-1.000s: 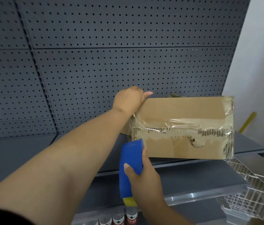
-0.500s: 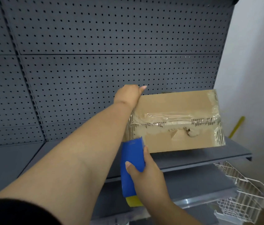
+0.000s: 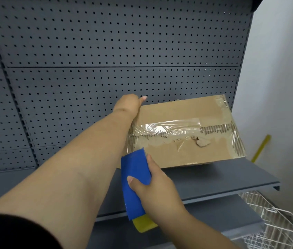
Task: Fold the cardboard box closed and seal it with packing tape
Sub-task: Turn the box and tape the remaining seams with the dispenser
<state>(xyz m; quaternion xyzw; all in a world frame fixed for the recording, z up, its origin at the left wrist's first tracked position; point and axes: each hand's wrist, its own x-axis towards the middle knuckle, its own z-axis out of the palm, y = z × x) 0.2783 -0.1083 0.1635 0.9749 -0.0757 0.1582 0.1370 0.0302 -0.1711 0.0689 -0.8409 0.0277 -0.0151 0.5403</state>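
A closed cardboard box (image 3: 181, 112) rests on the grey shelf (image 3: 214, 178), tilted with its right end nearer me. Clear packing tape runs along its centre seam, wrinkled, and the cardboard beside it is torn. My left hand (image 3: 128, 105) grips the box's far left corner, thumb on top. My right hand (image 3: 157, 189) holds a blue tape dispenser (image 3: 135, 178) with a yellow end, its upper tip touching the box's near left corner.
A dark perforated back panel (image 3: 106, 51) rises behind the shelf. A white wire basket (image 3: 275, 221) hangs at the lower right below the shelf. A yellow stick (image 3: 261, 148) leans by the white wall at the right.
The box has swung so its right end now points toward me and sits lower on the shelf. Both hands kept their grips; the view shifted right and down.
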